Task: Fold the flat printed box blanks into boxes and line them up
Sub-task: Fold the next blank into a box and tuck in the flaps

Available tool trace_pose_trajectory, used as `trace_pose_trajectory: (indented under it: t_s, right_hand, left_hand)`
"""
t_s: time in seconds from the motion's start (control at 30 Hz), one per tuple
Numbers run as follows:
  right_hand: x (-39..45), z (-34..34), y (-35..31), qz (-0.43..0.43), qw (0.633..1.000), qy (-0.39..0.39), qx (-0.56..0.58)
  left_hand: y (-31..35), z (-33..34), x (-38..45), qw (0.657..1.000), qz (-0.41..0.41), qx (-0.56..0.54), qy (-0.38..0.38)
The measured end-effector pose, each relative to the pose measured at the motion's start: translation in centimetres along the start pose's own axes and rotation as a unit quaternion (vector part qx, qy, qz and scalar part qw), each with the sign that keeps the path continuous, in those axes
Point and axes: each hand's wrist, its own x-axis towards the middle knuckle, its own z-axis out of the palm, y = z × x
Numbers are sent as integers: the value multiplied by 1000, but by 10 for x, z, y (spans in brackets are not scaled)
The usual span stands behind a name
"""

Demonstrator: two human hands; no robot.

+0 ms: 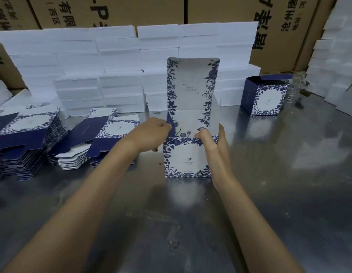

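Both forearms reach out over the shiny metal table (269, 194) to a half-folded box (188, 156) standing mid-table with its tall floral lid flap up. Left hand (151, 133) pinches the dark blue side flap, while the right hand (212, 142) grips the box's right top edge, fingers straight along the side. Stacks of flat blanks (23, 138) sit by the left edge, one finished box (265, 95) far right, white foam blocks (100, 71) along the back.

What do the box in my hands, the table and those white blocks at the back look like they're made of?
Box: apparently thin printed card, matte; it bends along sharp creases and its flaps stand thin.
Table: probably stainless steel, smooth and semi-glossy; it gives blurry reflections of the boxes.
White blocks: likely foam, perhaps polystyrene; dull white with slightly ragged edges, though the blur leaves that open.
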Motion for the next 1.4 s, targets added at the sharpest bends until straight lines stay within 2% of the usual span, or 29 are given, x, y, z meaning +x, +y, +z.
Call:
trace_pose_trajectory:
  t_s: [0.13, 0.27, 0.33, 0.43, 0.5, 0.57, 0.63, 0.7, 0.8, 0.97, 1.07, 1.2, 1.4]
  right_hand:
    - [3, -2, 2, 3, 1000, 7, 4]
    - [3, -3, 3, -4, 1000, -21, 11]
    - [1, -2, -2, 2, 1000, -30, 6]
    - [5, -6, 1, 10, 1000, -17, 12]
    - [6, -5, -1, 23, 999, -16, 33]
    - [8, -2, -7, 66, 992, -58, 94]
    - [9, -3, -11, 112, 976, -115, 145]
    - [11, -6, -13, 132, 970, -120, 165]
    - [15, -13, -14, 147, 981, -76, 99]
    - [22, -24, -29, 135, 987, -53, -68]
    - [34, -30, -44, 116, 968, -103, -198]
    - [39, -26, -53, 114, 935, -204, -267]
    - [47, -21, -63, 130, 917, -218, -309]
  left_hand:
    - [5, -9, 9, 999, -23, 39, -29]
    - [4, -7, 20, 999, -15, 5, 37]
    - [3, -9, 24, 999, -8, -1, 41]
    - [-1, -13, 29, 998, -17, -62, 23]
    - [-7, -7, 26, 989, -9, -128, 79]
    - [-13, 7, 17, 959, 11, -253, 129]
    - [-15, 24, 7, 904, 9, -415, 106]
    - [-18, 35, 0, 857, 6, -504, 105]
    - [-18, 44, -3, 819, 22, -559, 131]
    - [-19, 45, -7, 807, 28, -575, 132]
    - [-22, 42, -10, 806, 28, -578, 124]
    - [-20, 39, -12, 794, 23, -595, 125]
    - [-27, 37, -15, 805, 24, -583, 108]
